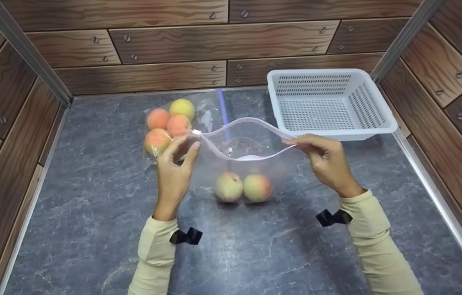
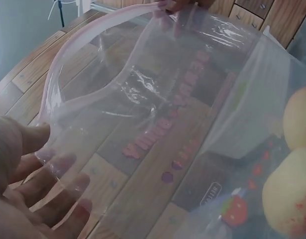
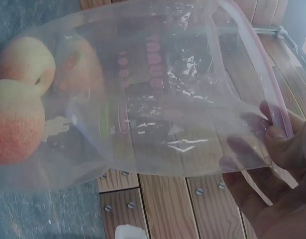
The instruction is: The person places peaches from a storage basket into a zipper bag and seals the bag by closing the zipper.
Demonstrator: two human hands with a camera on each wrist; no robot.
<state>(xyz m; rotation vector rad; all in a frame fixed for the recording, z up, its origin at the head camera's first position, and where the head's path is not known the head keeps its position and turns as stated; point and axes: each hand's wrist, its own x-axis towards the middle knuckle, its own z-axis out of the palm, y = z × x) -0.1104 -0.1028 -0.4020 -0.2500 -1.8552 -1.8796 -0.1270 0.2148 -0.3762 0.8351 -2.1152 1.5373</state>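
A clear zip bag (image 1: 272,164) stands upright in the middle of the table, its pink-rimmed mouth spread wide. Two yellow-red peaches (image 1: 257,188) show through its film at the bottom. At the mouth's left corner, near a white slider (image 1: 196,132), my left hand (image 1: 175,174) pinches the rim between thumb and fingers. My right hand (image 1: 324,162) pinches the opposite corner. In the left wrist view, pink print (image 2: 165,124) and a strawberry picture (image 2: 234,211) mark the film. Fingers (image 3: 247,196) of the right hand lie behind the film in the right wrist view.
Behind my left hand lies another zip bag (image 1: 208,107) with a purple seal, holding several peaches (image 1: 158,119) and a yellow fruit (image 1: 182,109). A white slotted basket (image 1: 333,134) stands at the back right. Wood-patterned walls (image 1: 165,45) enclose the grey marbled table (image 1: 91,196).
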